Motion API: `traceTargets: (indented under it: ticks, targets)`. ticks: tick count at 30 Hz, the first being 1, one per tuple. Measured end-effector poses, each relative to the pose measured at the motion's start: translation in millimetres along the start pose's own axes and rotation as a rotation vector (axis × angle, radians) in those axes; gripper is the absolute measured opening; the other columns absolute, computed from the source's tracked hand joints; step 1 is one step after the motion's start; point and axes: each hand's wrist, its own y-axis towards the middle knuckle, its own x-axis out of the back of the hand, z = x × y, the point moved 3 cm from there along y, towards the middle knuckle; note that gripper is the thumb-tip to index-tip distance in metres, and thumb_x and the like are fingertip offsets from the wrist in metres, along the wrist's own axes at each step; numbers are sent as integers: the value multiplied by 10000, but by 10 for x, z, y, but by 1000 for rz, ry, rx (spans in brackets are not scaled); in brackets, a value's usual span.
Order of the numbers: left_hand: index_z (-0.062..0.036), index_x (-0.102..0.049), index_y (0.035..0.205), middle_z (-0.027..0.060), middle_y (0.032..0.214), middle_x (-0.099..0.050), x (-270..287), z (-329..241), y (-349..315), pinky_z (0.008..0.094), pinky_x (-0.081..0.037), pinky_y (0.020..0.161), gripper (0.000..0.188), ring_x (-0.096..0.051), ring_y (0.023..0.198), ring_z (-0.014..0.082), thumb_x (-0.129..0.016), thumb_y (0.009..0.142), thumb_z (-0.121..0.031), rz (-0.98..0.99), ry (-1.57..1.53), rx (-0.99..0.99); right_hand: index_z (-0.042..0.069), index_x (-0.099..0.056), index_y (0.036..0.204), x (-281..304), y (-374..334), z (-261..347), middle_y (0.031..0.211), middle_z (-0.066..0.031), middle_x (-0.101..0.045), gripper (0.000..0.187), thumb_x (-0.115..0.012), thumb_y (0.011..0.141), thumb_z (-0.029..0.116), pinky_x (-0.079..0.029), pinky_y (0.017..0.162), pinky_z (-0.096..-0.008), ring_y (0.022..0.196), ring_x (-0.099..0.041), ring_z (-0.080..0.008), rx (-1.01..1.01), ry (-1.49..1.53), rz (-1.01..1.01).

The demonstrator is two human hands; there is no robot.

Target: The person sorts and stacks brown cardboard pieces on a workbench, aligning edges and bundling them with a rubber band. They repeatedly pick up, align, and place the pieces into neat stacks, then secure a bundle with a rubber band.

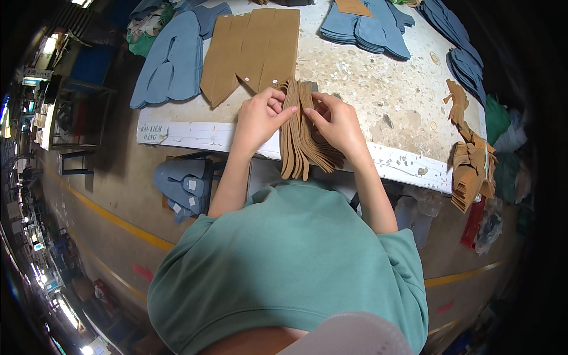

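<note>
A thick bundle of brown leather-like strips [294,139] lies over the table's front edge, its lower ends fanned out and hanging down in front of me. My left hand [259,118] is closed on the bundle's left side, the thumb lying across the strips. From the right, my right hand [336,121] pinches the strips between thumb and fingers, close to the left thumb. Just behind the bundle rests a wide brown cut sheet [260,47] with pointed lower ends and small white tags.
Stacks of blue cut pieces [171,65] lie at the table's left, with more blue stacks [367,32] at the back. Tied brown strips [473,163] hang over the right corner of the worn white table [378,100]. Below the edge sit tagged blue pieces [186,180].
</note>
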Motion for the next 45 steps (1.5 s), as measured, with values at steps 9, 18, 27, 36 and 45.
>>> traceTargets:
  ticks: [9,18,27,36,45]
  targets:
    - [-7,-629,965,25,680,-623,5,57,24,232,-471,559,319,-569,569,76,-793,766,-195,39,-103,24,-42,-625,1131,-53,-24,92,801,-170,-636,527,-778,741,278,-523,697,-367,738,-651,-289,28,-110,-33]
    - [-10,-633,974,39,688,-635,8,24,7,257,-485,567,354,-600,576,111,-794,756,-239,28,-80,24,-35,-619,1140,-62,-39,60,886,-188,-629,501,-752,735,228,-526,708,-397,764,-649,-324,44,-111,-37]
    - [-35,-660,910,77,739,-666,-109,-166,85,303,-521,625,342,-651,655,179,-776,740,-308,-162,192,-37,-7,-652,1063,-121,70,17,933,-182,-612,348,-693,763,164,-528,697,-398,792,-647,-335,76,-236,-231]
    - [39,-479,1223,114,1109,-633,-196,-195,99,251,-492,866,293,-611,976,111,-521,943,-36,103,-1052,-16,15,-633,1133,129,77,-5,949,-14,-627,279,-668,870,100,-492,702,-232,814,-569,-79,-38,694,36]
    - [53,-501,1260,129,1102,-665,-208,-304,31,249,-505,859,382,-629,976,120,-620,933,-106,21,-1020,-51,6,-588,1185,112,68,64,1012,-32,-645,328,-671,891,128,-477,742,-235,864,-586,-75,7,589,74]
